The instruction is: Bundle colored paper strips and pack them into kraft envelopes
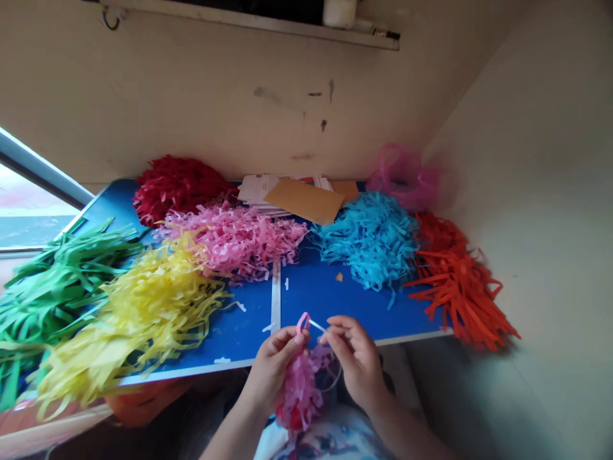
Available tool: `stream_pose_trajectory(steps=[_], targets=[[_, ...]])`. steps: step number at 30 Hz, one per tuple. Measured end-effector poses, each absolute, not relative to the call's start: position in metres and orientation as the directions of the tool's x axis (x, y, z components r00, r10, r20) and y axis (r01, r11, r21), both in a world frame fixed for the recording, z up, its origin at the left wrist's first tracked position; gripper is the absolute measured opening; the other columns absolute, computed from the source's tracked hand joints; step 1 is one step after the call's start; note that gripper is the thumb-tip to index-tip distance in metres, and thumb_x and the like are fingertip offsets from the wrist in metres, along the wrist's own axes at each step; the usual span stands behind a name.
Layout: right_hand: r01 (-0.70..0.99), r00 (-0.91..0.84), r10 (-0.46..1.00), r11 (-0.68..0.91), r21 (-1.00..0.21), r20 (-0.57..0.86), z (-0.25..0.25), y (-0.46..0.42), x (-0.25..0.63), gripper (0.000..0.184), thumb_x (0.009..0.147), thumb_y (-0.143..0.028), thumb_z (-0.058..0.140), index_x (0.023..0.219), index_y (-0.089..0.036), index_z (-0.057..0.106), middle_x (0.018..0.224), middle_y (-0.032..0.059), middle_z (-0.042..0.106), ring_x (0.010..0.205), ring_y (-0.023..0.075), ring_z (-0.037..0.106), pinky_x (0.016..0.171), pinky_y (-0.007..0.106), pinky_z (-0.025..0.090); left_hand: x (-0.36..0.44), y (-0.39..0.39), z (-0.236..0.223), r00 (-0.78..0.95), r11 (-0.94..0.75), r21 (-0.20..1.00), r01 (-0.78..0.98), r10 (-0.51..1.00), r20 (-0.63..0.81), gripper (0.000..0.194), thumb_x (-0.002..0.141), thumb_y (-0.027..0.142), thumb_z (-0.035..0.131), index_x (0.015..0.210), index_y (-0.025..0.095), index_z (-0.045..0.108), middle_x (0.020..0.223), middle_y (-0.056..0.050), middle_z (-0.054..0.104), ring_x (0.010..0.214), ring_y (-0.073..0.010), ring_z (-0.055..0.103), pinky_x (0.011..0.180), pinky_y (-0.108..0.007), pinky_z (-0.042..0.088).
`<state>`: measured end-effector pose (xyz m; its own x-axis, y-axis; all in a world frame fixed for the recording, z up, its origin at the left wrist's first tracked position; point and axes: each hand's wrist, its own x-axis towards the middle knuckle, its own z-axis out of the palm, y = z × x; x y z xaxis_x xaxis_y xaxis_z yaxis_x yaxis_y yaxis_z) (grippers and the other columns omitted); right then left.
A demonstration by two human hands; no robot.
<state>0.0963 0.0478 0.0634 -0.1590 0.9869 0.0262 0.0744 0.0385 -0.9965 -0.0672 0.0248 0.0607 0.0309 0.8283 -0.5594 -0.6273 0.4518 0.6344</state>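
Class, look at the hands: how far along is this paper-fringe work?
Apparently done: the pink fringed bundle has a pink loop, pinched by the left hand. In hand: the right hand holds a white cord at the loop. Probably left: securing that cord; perhaps also using the green strips and yellow strips lying heaped.

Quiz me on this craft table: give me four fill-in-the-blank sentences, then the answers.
The tabletop is ____. The left hand pinches a loop whose color is ____. On the table, between the green strips and the pink strips, lies a pile of ____ strips. The window is on the picture's ____ side.
Answers: blue; pink; yellow; left.
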Motion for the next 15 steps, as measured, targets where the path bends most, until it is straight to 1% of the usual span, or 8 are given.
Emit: stream_pose_trajectory(steps=[5, 6, 7, 9, 10, 11, 13, 15], targets=[[0.083, -0.193, 0.981, 0.002, -0.997, -0.014, 0.058, 0.047, 0.09, 0.022, 0.093, -0.036, 0.057, 0.107, -0.02, 0.057, 0.084, 0.0032, 0.071, 0.076, 0.0154, 0.068, 0.07, 0.023, 0.052, -0.062, 0.022, 0.064, 0.034, 0.446, 0.658, -0.607, 0.842, -0.539, 0.034, 0.063, 0.04, 0.086, 0.081, 0.016, 0.071, 0.066, 0.0, 0.063, 0.058, -0.0077, 0.053, 0.057, -0.017, 0.041], [0.094, -0.199, 0.98, -0.009, -0.996, -0.028, 0.058, 0.048, 0.09, 0.022, 0.093, -0.037, 0.057, 0.107, -0.02, 0.057, 0.084, 0.0034, 0.07, 0.076, 0.0155, 0.067, 0.069, 0.023, 0.051, -0.063, 0.021, 0.063, 0.03, 0.437, 0.694, -0.571, 0.857, -0.515, 0.033, 0.065, 0.041, 0.084, 0.083, 0.016, 0.071, 0.068, 0.0, 0.064, 0.059, -0.0084, 0.053, 0.058, -0.018, 0.041], [0.109, -0.204, 0.978, -0.02, -0.994, -0.042, 0.058, 0.049, 0.089, 0.023, 0.093, -0.038, 0.056, 0.106, -0.019, 0.057, 0.083, 0.0035, 0.069, 0.075, 0.0155, 0.066, 0.068, 0.023, 0.051, -0.063, 0.02, 0.062, 0.017, 0.414, 0.759, -0.503, 0.882, -0.47, 0.031, 0.069, 0.042, 0.081, 0.084, 0.017, 0.071, 0.07, -0.001, 0.064, 0.061, -0.0096, 0.054, 0.059, -0.02, 0.042], [0.134, -0.232, 0.97, -0.044, -0.99, -0.074, 0.06, 0.05, 0.09, 0.025, 0.094, -0.039, 0.054, 0.108, -0.019, 0.057, 0.085, 0.0035, 0.068, 0.075, 0.0154, 0.065, 0.069, 0.024, 0.05, -0.066, 0.017, 0.061, -0.009, 0.302, 0.921, -0.245, 0.949, -0.314, 0.025, 0.079, 0.042, 0.071, 0.085, 0.018, 0.071, 0.076, -0.003, 0.066, 0.067, -0.0134, 0.057, 0.064, -0.024, 0.045], [0.141, -0.267, 0.959, -0.064, -0.988, -0.1, 0.061, 0.051, 0.09, 0.028, 0.094, -0.04, 0.052, 0.112, -0.019, 0.057, 0.087, 0.0034, 0.067, 0.076, 0.0152, 0.064, 0.07, 0.024, 0.05, -0.067, 0.015, 0.06, -0.013, 0.215, 0.974, -0.074, 0.976, -0.216, 0.021, 0.083, 0.04, 0.066, 0.088, 0.019, 0.071, 0.08, -0.004, 0.068, 0.072, -0.0157, 0.059, 0.067, -0.026, 0.046], [0.147, -0.309, 0.942, -0.085, -0.985, -0.128, 0.063, 0.051, 0.09, 0.031, 0.094, -0.04, 0.052, 0.117, -0.019, 0.056, 0.089, 0.0032, 0.066, 0.076, 0.0149, 0.062, 0.07, 0.025, 0.049, -0.069, 0.013, 0.06, -0.015, 0.127, 0.987, 0.095, 0.992, -0.126, 0.018, 0.086, 0.036, 0.063, 0.091, 0.021, 0.07, 0.084, -0.005, 0.069, 0.076, -0.0178, 0.061, 0.07, -0.028, 0.047], [0.167, -0.393, 0.901, -0.127, -0.978, -0.184, 0.064, 0.053, 0.09, 0.035, 0.092, -0.042, 0.055, 0.118, -0.02, 0.057, 0.09, 0.0023, 0.064, 0.075, 0.0145, 0.06, 0.068, 0.024, 0.048, -0.072, 0.01, 0.059, -0.029, 0.009, 0.933, 0.359, 1.0, 0.001, 0.012, 0.086, 0.029, 0.06, 0.094, 0.024, 0.067, 0.087, -0.005, 0.071, 0.079, -0.0205, 0.063, 0.071, -0.031, 0.048], [0.175, -0.424, 0.874, -0.178, -0.968, -0.237, 0.063, 0.055, 0.089, 0.032, 0.086, -0.044, 0.061, 0.103, -0.018, 0.064, 0.079, 0.0003, 0.061, 0.067, 0.0134, 0.056, 0.062, 0.023, 0.045, -0.073, 0.006, 0.06, -0.063, -0.034, 0.853, 0.521, 0.995, 0.078, 0.009, 0.084, 0.025, 0.061, 0.093, 0.025, 0.064, 0.084, -0.004, 0.072, 0.077, -0.0214, 0.064, 0.067, -0.031, 0.049]])
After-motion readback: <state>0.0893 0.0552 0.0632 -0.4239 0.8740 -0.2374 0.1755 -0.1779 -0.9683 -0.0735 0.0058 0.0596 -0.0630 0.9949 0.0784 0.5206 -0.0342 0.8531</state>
